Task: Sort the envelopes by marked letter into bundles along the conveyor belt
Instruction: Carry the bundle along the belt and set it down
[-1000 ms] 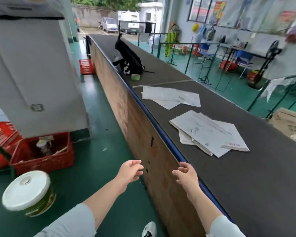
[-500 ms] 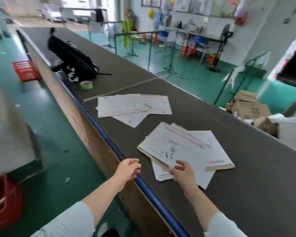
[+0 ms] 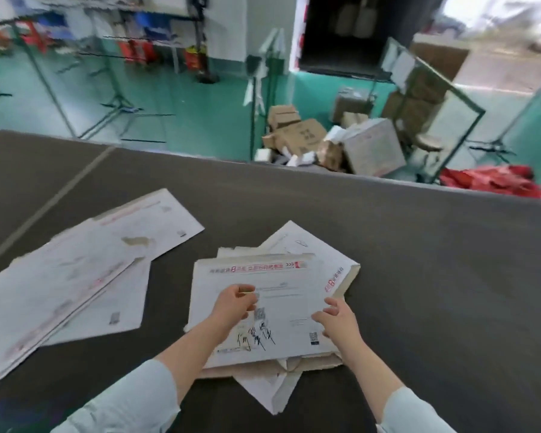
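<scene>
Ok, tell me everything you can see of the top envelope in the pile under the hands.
The top envelope is a large white cardboard mailer lying flat, face up, on the pile on the dark conveyor belt. A red printed strip runs along its far edge; black handwriting and small printed codes mark its face. The left hand is curled over its middle, the right hand at its right edge; whether either grips it is unclear.

Cardboard boxes (image 3: 306, 135) are heaped on the green floor (image 3: 185, 98). Crumpled red material (image 3: 494, 181) is seen to their right, and metal stands (image 3: 116, 101) are set at the left.
</scene>
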A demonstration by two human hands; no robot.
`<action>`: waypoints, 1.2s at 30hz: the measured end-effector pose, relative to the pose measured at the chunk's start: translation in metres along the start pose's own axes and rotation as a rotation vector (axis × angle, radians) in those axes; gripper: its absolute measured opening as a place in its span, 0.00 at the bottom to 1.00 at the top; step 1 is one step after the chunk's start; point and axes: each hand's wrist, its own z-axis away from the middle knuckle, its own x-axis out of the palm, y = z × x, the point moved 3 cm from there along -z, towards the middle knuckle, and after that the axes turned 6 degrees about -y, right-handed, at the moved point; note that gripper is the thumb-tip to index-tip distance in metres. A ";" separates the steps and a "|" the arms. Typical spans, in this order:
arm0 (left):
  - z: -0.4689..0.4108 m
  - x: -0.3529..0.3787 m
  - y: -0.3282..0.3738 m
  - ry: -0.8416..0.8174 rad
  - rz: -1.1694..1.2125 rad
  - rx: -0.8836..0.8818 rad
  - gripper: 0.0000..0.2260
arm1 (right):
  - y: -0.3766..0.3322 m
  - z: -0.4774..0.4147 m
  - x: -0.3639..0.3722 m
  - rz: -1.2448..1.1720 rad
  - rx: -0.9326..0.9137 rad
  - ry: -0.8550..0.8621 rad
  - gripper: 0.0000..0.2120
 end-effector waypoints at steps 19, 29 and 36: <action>-0.111 -0.053 0.023 -0.050 -1.243 0.205 0.33 | 0.010 0.002 0.047 0.351 0.111 0.149 0.27; -0.096 -0.067 0.009 -0.111 -0.903 0.124 0.10 | -0.002 0.003 0.038 0.286 0.126 0.172 0.30; -0.104 -0.057 0.017 0.022 -0.531 0.136 0.10 | -0.001 0.004 0.021 0.204 0.132 0.314 0.29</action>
